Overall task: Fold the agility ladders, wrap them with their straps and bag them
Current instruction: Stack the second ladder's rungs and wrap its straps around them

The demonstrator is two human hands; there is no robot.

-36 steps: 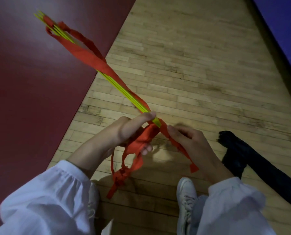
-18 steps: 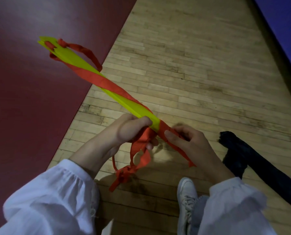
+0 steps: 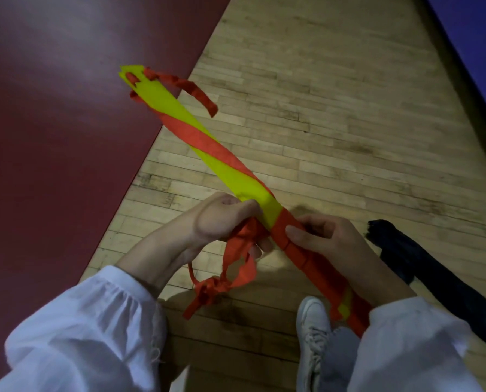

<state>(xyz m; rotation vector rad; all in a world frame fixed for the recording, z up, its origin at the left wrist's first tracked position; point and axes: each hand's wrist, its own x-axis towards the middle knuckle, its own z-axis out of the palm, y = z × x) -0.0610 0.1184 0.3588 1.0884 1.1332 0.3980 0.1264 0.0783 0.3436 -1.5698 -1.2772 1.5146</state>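
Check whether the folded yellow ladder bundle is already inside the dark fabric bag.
No, the left hand and right hand hold the yellow ladder bundle clear of the dark fabric bag.

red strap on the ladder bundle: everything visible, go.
The red strap is flat webbing, fabric by its look. It spirals down the stacked yellow rungs, held in the air and tilted, then closes into tight turns gripped by the right hand. A loose loop hangs off the far end. The left hand grips bunched slack; a knotted tail dangles below it.
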